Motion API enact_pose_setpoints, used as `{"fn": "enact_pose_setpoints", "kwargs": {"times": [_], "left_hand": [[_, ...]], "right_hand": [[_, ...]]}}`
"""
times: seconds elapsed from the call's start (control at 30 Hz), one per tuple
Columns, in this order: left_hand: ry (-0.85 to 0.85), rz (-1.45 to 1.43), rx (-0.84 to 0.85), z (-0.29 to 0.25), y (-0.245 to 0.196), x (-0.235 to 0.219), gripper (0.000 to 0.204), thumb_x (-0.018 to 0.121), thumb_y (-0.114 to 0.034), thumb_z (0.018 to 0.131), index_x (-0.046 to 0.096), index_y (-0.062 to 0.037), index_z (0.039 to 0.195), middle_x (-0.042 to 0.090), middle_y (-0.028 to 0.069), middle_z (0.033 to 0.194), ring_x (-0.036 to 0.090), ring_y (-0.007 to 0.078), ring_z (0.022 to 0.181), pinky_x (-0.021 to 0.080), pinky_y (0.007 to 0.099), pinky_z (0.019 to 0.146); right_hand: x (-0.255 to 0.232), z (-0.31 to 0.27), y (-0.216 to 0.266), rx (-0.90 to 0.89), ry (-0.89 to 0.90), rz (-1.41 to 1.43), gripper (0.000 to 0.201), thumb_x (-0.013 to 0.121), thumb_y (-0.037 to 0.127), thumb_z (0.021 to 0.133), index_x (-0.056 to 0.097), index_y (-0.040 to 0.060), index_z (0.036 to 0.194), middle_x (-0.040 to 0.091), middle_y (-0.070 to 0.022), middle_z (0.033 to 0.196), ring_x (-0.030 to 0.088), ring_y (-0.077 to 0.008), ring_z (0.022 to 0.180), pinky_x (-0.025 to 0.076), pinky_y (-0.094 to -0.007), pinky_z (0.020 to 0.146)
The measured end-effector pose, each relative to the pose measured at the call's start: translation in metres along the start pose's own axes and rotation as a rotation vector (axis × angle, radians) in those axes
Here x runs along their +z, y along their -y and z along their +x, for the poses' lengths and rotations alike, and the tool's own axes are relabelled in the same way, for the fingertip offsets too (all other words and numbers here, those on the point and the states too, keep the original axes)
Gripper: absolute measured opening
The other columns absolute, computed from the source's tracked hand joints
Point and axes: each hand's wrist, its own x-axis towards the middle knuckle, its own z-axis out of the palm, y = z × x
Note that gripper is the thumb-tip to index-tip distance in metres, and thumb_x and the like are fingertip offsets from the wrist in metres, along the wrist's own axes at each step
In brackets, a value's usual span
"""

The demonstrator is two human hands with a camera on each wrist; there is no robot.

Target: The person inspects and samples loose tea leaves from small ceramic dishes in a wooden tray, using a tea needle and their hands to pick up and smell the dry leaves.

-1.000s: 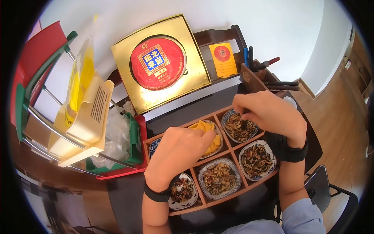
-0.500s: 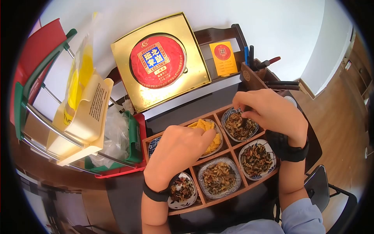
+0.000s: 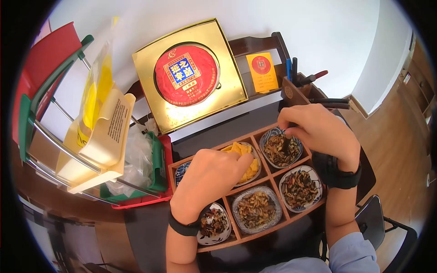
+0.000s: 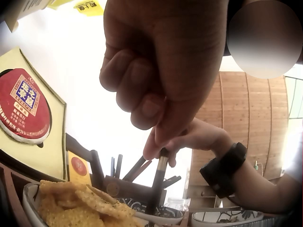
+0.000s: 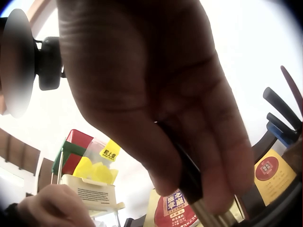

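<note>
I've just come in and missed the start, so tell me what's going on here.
A person is working with both hands over a divided wooden tray. The right hand grips a dark utensil, its lower end down in the back right bowl, which holds dried-looking bits. The left hand, fingers curled, is above the tray near the yellow chips; nothing shows in its grip.

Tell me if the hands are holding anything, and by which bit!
The right hand pinches a dark stick by its upper part; nothing shows in the left hand.
</note>
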Motion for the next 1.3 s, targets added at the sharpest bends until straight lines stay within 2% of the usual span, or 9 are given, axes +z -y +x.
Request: {"fn": "enact_pose_setpoints", "kwargs": {"times": [0.13, 0.23, 0.47, 0.53, 0.77, 0.87, 0.93, 1.23, 1.3], "left_hand": [[0.003, -0.002, 0.005, 0.000, 0.001, 0.001, 0.009, 0.059, -0.007, 0.071, 0.056, -0.0066, 0.079, 0.053, 0.0054, 0.056, 0.058, 0.0225, 0.052, 0.044, 0.0314, 0.045], [0.000, -0.002, 0.004, 0.000, 0.001, 0.001, 0.010, 0.060, -0.007, 0.071, 0.057, -0.0067, 0.080, 0.052, 0.0054, 0.055, 0.057, 0.0224, 0.051, 0.044, 0.0313, 0.045], [-0.041, -0.011, -0.022, -0.001, 0.002, 0.005, 0.009, 0.059, -0.010, 0.073, 0.051, -0.0074, 0.072, 0.051, 0.0052, 0.056, 0.054, 0.0230, 0.051, 0.039, 0.0326, 0.042], [-0.040, -0.020, -0.024, -0.001, 0.001, 0.005, 0.009, 0.060, -0.010, 0.073, 0.051, -0.0073, 0.073, 0.051, 0.0052, 0.056, 0.054, 0.0231, 0.050, 0.039, 0.0325, 0.042], [-0.059, -0.018, -0.027, 0.000, 0.001, 0.004, 0.010, 0.059, -0.011, 0.073, 0.050, -0.0077, 0.072, 0.050, 0.0053, 0.056, 0.054, 0.0233, 0.050, 0.039, 0.0326, 0.042], [-0.050, -0.003, -0.028, 0.000, 0.001, 0.003, 0.010, 0.059, -0.011, 0.073, 0.050, -0.0078, 0.072, 0.050, 0.0052, 0.056, 0.054, 0.0234, 0.050, 0.039, 0.0328, 0.042], [0.008, -0.005, -0.001, 0.001, 0.000, -0.001, 0.011, 0.060, -0.007, 0.070, 0.057, -0.0068, 0.081, 0.053, 0.0054, 0.057, 0.058, 0.0221, 0.053, 0.045, 0.0311, 0.046], [-0.038, -0.023, -0.026, 0.001, 0.001, 0.003, 0.009, 0.059, -0.011, 0.073, 0.050, -0.0079, 0.072, 0.051, 0.0055, 0.057, 0.055, 0.0241, 0.051, 0.039, 0.0332, 0.042], [-0.041, -0.028, -0.025, 0.001, 0.001, 0.004, 0.009, 0.059, -0.011, 0.073, 0.050, -0.0079, 0.072, 0.051, 0.0055, 0.057, 0.055, 0.0241, 0.051, 0.039, 0.0332, 0.042]], "right_hand": [[-0.011, -0.002, 0.010, 0.077, -0.100, 0.022, 0.013, 0.061, 0.001, 0.076, 0.051, 0.0022, 0.084, 0.058, -0.0146, 0.074, 0.058, -0.0348, 0.073, 0.044, -0.0394, 0.063], [-0.004, -0.003, 0.000, 0.103, 0.010, 0.000, 0.013, 0.060, 0.001, 0.077, 0.050, 0.0019, 0.084, 0.058, -0.0140, 0.074, 0.058, -0.0347, 0.072, 0.044, -0.0395, 0.062], [-0.007, 0.000, 0.007, -0.005, -0.004, -0.003, 0.013, 0.060, 0.002, 0.078, 0.050, 0.0018, 0.085, 0.058, -0.0143, 0.075, 0.058, -0.0347, 0.073, 0.044, -0.0399, 0.062], [-0.010, -0.001, 0.011, 0.047, -0.117, 0.026, 0.013, 0.060, 0.002, 0.078, 0.049, 0.0016, 0.085, 0.058, -0.0151, 0.075, 0.058, -0.0350, 0.073, 0.044, -0.0403, 0.062], [0.006, 0.005, 0.000, 0.052, 0.025, 0.054, 0.018, 0.063, -0.002, 0.075, 0.053, 0.0028, 0.089, 0.060, -0.0121, 0.076, 0.061, -0.0290, 0.071, 0.048, -0.0336, 0.063], [-0.005, 0.002, 0.008, 0.026, 0.037, 0.024, 0.013, 0.059, 0.002, 0.079, 0.049, 0.0027, 0.088, 0.058, -0.0148, 0.073, 0.059, -0.0348, 0.072, 0.044, -0.0402, 0.061], [-0.009, 0.001, 0.012, 0.027, -0.129, 0.083, 0.013, 0.059, 0.002, 0.080, 0.048, 0.0027, 0.088, 0.058, -0.0154, 0.072, 0.059, -0.0351, 0.072, 0.044, -0.0403, 0.062], [0.000, 0.004, 0.005, 0.020, 0.091, 0.039, 0.013, 0.058, 0.002, 0.080, 0.049, 0.0026, 0.089, 0.059, -0.0158, 0.073, 0.059, -0.0362, 0.073, 0.045, -0.0411, 0.063], [-0.005, 0.004, 0.010, 0.012, 0.008, 0.040, 0.013, 0.058, 0.001, 0.080, 0.049, 0.0024, 0.089, 0.059, -0.0162, 0.074, 0.059, -0.0365, 0.073, 0.045, -0.0416, 0.063]]}}
